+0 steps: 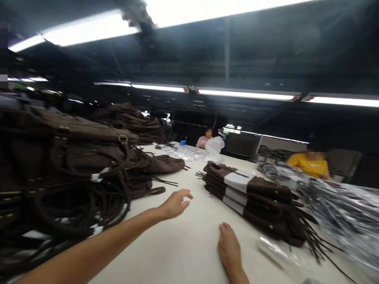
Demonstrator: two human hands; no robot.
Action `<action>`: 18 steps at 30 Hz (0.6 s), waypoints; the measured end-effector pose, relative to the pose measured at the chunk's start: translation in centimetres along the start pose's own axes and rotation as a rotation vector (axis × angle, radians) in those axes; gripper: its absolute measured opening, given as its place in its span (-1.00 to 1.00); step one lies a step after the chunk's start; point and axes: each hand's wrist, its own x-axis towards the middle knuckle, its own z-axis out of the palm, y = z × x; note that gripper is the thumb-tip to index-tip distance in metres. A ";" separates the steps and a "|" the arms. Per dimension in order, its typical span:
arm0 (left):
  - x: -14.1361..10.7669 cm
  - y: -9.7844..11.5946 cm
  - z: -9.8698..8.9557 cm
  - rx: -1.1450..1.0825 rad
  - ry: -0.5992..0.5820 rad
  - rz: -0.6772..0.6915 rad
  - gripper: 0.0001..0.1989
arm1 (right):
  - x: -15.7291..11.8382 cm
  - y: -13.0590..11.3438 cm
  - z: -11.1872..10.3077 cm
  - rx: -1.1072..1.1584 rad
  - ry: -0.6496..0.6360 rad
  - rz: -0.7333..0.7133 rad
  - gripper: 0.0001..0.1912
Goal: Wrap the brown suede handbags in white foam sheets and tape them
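Observation:
My left hand [175, 203] is stretched out above the white table [189, 240], fingers apart and holding nothing, close to the big heap of dark brown bags [79, 157] on the left. My right hand [228, 246] lies flat on the table, empty, fingers loosely together. Just beyond it sits a neat stack of folded brown bags [251, 193] with white paper bands and dangling fringe. A clear plastic sleeve [275, 250] lies to the right of my right hand.
Shiny plastic bags [334, 201] pile up along the right side. Two other people sit at the far side: one in pink [205, 139], one in yellow [310, 163]. More clear plastic [183, 152] lies at the far end.

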 end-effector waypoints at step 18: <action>-14.1 -16.9 -36.9 0.682 0.288 -0.168 -0.42 | -4.2 -2.2 -1.6 -0.265 -0.047 0.000 -0.47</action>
